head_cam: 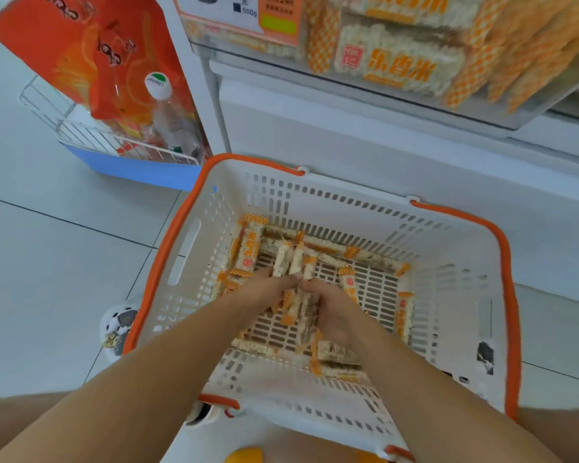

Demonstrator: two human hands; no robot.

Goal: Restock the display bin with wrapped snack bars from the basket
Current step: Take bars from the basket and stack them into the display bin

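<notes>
A white plastic basket (462,295) with orange handles stands on the floor below me, with several wrapped snack bars (248,248) scattered on its bottom. Both my hands are down inside it, side by side. My left hand (264,289) and my right hand (331,305) together hold a bundle of snack bars (296,262) that stick out beyond my fingers. The display bin (398,61) sits on the shelf above, at the top right, holding larger orange-and-white packs of the same bars.
A wire rack (91,135) with red snack bags (91,51) and a plastic bottle (171,118) stands at the upper left, on a blue base. White shelving runs behind the basket. Grey floor tiles lie to the left. A small patterned object (117,325) sits by the basket's left side.
</notes>
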